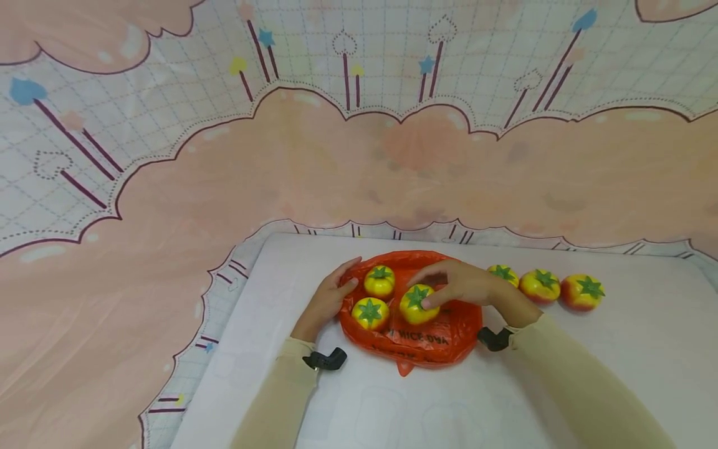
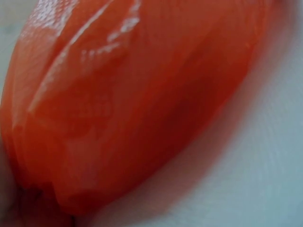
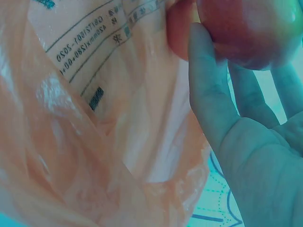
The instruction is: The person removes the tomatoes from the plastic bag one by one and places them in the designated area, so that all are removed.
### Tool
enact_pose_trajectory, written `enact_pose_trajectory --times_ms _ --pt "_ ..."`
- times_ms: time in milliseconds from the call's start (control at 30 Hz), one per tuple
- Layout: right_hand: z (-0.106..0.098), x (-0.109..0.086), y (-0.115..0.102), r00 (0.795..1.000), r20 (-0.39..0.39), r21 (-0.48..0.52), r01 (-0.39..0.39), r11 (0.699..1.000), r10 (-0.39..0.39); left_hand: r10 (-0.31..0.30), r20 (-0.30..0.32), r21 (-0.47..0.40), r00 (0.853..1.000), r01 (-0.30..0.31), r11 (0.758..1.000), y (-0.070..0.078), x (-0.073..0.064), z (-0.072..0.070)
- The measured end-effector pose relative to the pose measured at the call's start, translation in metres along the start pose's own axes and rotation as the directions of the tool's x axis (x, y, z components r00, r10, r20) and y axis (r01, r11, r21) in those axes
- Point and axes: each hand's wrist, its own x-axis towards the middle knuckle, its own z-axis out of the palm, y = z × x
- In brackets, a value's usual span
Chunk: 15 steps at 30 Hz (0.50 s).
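Observation:
A red plastic bag (image 1: 468,337) with printed lettering lies opened out on the white table. Its rim at the left is pinched by my left hand (image 1: 328,302); in the left wrist view the bag (image 2: 142,94) fills most of the picture, blurred. My right hand (image 1: 462,284) grips a yellow-red tomato-shaped fruit (image 1: 412,312) with a green star-shaped top, over the bag's middle. In the right wrist view this fruit (image 3: 251,33) sits against the fingers of the hand (image 3: 255,142). Two similar fruits, one farther back (image 1: 379,284) and one nearer (image 1: 369,315), lie inside the bag's left half.
To the right of the bag, three more such fruits stand in a row: a left one (image 1: 505,273) partly behind the right hand, a middle one (image 1: 540,287) and a right one (image 1: 583,293). A patterned pink cloth (image 1: 348,168) hangs behind the white table (image 1: 634,349).

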Motion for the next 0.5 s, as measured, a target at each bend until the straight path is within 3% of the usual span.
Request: enact_pose_trajectory --times_ms 400,500 --pt "-0.014 -0.023 -0.006 0.994 -0.105 0.026 -0.036 0.999 0.039 0.008 -0.003 -0.01 1.0 -0.008 1.0 0.001 0.0 0.0" --pt "-0.016 -0.03 -0.007 0.992 -0.121 0.073 -0.022 0.997 0.031 0.007 -0.003 -0.008 1.0 -0.007 1.0 -0.001 0.0 0.0"
